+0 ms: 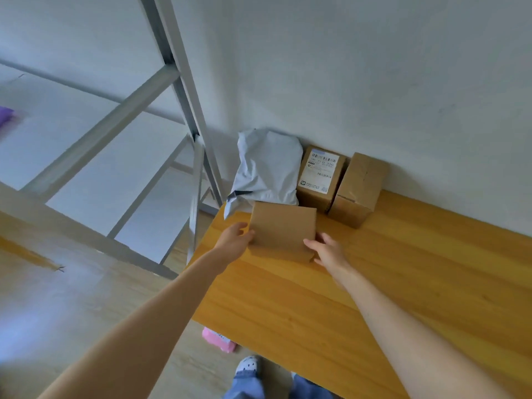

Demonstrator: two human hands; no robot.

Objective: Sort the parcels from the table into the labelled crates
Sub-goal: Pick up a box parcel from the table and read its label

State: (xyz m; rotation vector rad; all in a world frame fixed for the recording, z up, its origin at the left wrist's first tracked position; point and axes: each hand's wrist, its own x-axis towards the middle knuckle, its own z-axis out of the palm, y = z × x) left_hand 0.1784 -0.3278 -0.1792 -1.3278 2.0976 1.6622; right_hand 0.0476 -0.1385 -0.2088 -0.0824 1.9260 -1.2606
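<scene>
Head view, and the person has both hands on the flat box [283, 230], which sits on the table [374, 283]. The left hand [234, 240] takes the box's left edge, fingers curled round it. The right hand [328, 250] pinches the box's near right corner, fingertips on top and the rest wrapped round the side. Whether the box is fully clear of the wood or only tipped up cannot be told from here.

Just behind the box slumps a grey mailer [266, 168], its lower end nearly touching the box's far edge. Behind the box and to its right stand a labelled carton [321, 177] and a plain carton [358, 188], side by side. To the left of the box, off the table, rises a metal rack [178, 90].

This looks like the pick-up. No label shows on the box's upper face, so it probably needs turning over to be read before a crate is chosen. No crate is in view. The smart play is to lift straight up and towards the body, keeping the far edge from dragging the mailer along, with both grips held even so the thin box stays level.
</scene>
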